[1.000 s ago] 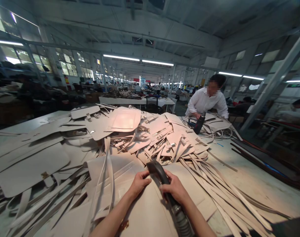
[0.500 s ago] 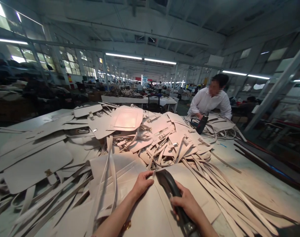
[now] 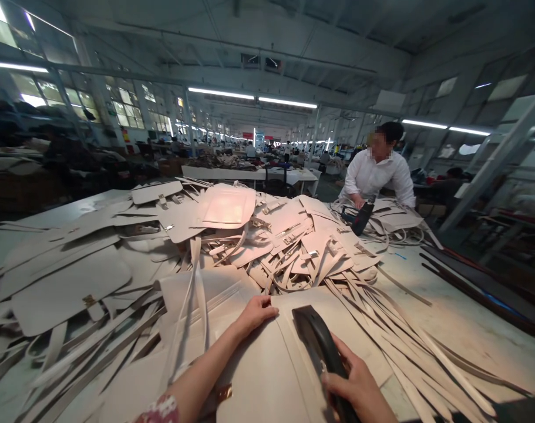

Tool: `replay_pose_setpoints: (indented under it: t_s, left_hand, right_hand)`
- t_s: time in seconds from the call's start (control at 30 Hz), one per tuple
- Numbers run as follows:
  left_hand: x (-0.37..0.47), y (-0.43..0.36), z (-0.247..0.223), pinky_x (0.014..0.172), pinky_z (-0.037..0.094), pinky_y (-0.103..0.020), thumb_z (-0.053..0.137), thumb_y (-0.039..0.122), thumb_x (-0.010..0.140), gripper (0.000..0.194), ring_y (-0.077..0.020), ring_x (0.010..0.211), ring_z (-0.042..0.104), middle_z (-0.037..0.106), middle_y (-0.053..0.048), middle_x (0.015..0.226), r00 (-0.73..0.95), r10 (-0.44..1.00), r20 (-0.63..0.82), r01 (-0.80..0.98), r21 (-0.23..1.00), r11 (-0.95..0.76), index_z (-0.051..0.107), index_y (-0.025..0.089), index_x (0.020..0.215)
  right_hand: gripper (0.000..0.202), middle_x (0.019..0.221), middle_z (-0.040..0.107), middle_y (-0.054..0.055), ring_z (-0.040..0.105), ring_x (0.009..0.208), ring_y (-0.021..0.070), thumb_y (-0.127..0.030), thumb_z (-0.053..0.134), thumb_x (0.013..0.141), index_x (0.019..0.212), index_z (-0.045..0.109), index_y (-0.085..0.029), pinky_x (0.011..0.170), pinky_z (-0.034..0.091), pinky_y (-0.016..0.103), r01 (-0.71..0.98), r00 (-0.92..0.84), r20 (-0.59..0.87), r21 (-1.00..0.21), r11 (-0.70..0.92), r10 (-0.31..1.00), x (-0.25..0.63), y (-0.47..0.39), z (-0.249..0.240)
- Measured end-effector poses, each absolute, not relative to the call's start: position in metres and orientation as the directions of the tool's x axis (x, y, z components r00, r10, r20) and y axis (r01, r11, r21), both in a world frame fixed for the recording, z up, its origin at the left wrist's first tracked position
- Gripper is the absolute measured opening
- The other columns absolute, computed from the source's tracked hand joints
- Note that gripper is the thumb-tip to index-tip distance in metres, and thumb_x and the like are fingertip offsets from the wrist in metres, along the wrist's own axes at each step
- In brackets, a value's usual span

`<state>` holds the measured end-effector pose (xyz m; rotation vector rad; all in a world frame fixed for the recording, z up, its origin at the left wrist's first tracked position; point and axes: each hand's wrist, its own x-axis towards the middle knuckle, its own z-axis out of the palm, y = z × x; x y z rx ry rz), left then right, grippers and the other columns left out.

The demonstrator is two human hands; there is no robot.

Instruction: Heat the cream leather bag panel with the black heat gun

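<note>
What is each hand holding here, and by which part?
Right hand grips the black tool by its rear handle. Left hand holds nothing, resting flat on the cream panel.

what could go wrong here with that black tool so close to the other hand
The left hand presses the cream panel just beside the black tool gripped by the right hand, so the tool's nose could catch the fingers. Loose straps lie right beside the panel and might snag under the tool.

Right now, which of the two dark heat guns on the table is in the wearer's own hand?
The near heat gun, gripped by the right hand over the cream panel. The far gun belongs to the white-shirted co-worker.
</note>
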<state>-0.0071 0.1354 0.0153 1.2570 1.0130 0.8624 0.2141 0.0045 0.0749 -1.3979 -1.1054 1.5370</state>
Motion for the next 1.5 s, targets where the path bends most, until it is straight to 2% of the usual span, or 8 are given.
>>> replay_pose_setpoints:
  t_s: [0.23, 0.33, 0.47, 0.67, 1.0, 1.17, 1.27, 1.5]
  left_hand:
    - [-0.046, 0.123, 0.049, 0.065, 0.038, -0.025, 0.066, 0.020, 0.053, 0.049, -0.0172, 0.070, 0.053, 0.063, 0.001, 0.075, 0.423, 0.886, -0.189, 0.413, 0.911, -0.003, 0.064, 0.017, 0.102]
    - [-0.069, 0.112, 0.056, 0.056, 0.035, -0.023, 0.065, 0.021, 0.052, 0.039, -0.0155, 0.062, 0.050, 0.059, 0.004, 0.064, 0.427, 0.861, -0.276, 0.533, 0.846, 0.007, 0.067, 0.016, 0.090]
    - [-0.087, 0.098, 0.055, 0.053, 0.036, -0.022, 0.063, 0.022, 0.052, 0.021, -0.0167, 0.064, 0.054, 0.061, 0.002, 0.067, 0.390, 0.849, -0.356, 0.575, 0.815, 0.078, 0.064, 0.015, 0.072]
    - [-0.083, 0.096, 0.061, 0.050, 0.039, -0.024, 0.063, 0.021, 0.048, 0.030, -0.0164, 0.056, 0.054, 0.061, 0.001, 0.065, 0.320, 0.844, -0.430, 0.351, 0.882, 0.316, 0.061, 0.014, 0.078]
    - [-0.101, 0.034, 0.047, 0.051, 0.032, -0.019, 0.059, 0.009, 0.045, 0.063, -0.0093, 0.059, 0.049, 0.059, 0.001, 0.076, 0.116, 0.924, -0.365, -0.043, 0.927, 0.372, 0.054, 0.016, 0.108]
    - [-0.092, 0.018, 0.034, 0.049, 0.031, -0.019, 0.063, 0.011, 0.047, 0.051, -0.0072, 0.052, 0.043, 0.057, 0.002, 0.064, -0.076, 0.958, -0.276, -0.090, 0.959, 0.269, 0.061, 0.013, 0.097]
    - [-0.086, 0.014, 0.040, 0.056, 0.039, -0.021, 0.065, 0.012, 0.047, 0.051, -0.0120, 0.061, 0.052, 0.062, -0.001, 0.072, -0.103, 0.965, -0.240, -0.156, 0.962, 0.223, 0.063, 0.014, 0.097]
    - [-0.078, 0.004, 0.035, 0.081, 0.048, -0.035, 0.075, 0.027, 0.051, 0.047, -0.0256, 0.087, 0.060, 0.068, -0.005, 0.091, -0.040, 0.983, -0.179, -0.331, 0.931, 0.156, 0.065, 0.019, 0.096]
  right_hand:
    - [0.090, 0.078, 0.066, 0.006, 0.053, 0.054, 0.0136, -0.030, 0.070, 0.055, 0.132, 0.028, -0.010, 0.049, 0.041, 0.024, -0.069, -0.201, -0.323, -0.937, -0.343, 0.925, 0.225, -0.013, 0.066]
    - [0.090, 0.080, 0.066, 0.006, 0.058, 0.059, 0.0166, -0.030, 0.070, 0.054, 0.132, 0.030, -0.011, 0.052, 0.046, 0.025, -0.109, -0.227, -0.320, -0.930, -0.350, 0.920, 0.221, -0.013, 0.066]
    - [0.089, 0.055, 0.060, -0.002, 0.051, 0.039, 0.0133, -0.031, 0.066, 0.060, 0.135, 0.020, -0.015, 0.036, 0.042, 0.022, -0.064, -0.276, -0.389, -0.905, -0.421, 0.879, 0.217, 0.001, 0.062]
    - [0.060, 0.047, 0.051, -0.006, 0.053, 0.036, 0.0159, -0.026, 0.063, 0.059, 0.116, 0.045, -0.018, 0.031, 0.043, 0.023, -0.023, -0.208, -0.339, -0.936, -0.351, 0.918, 0.208, 0.053, 0.060]
    - [0.074, 0.050, 0.052, -0.006, 0.047, 0.037, 0.0126, -0.033, 0.064, 0.065, 0.130, 0.033, -0.018, 0.034, 0.040, 0.022, 0.093, 0.033, -0.213, -0.972, -0.215, 0.977, 0.200, 0.026, 0.087]
    - [0.083, 0.090, 0.068, 0.008, 0.063, 0.071, 0.0245, -0.035, 0.068, 0.058, 0.133, 0.036, -0.014, 0.061, 0.053, 0.032, 0.123, -0.117, -0.222, -0.970, -0.208, 0.968, 0.186, -0.011, 0.093]
    - [0.084, 0.113, 0.062, 0.010, 0.056, 0.104, 0.0309, -0.035, 0.070, 0.052, 0.129, 0.044, -0.014, 0.082, 0.050, 0.034, 0.065, -0.301, -0.203, -0.979, -0.192, 0.932, 0.166, -0.021, 0.092]
    - [0.096, 0.095, 0.067, 0.008, 0.062, 0.085, 0.0278, -0.028, 0.072, 0.045, 0.133, 0.037, -0.014, 0.078, 0.050, 0.035, 0.054, -0.516, -0.201, -0.978, -0.203, 0.833, 0.106, -0.005, 0.080]
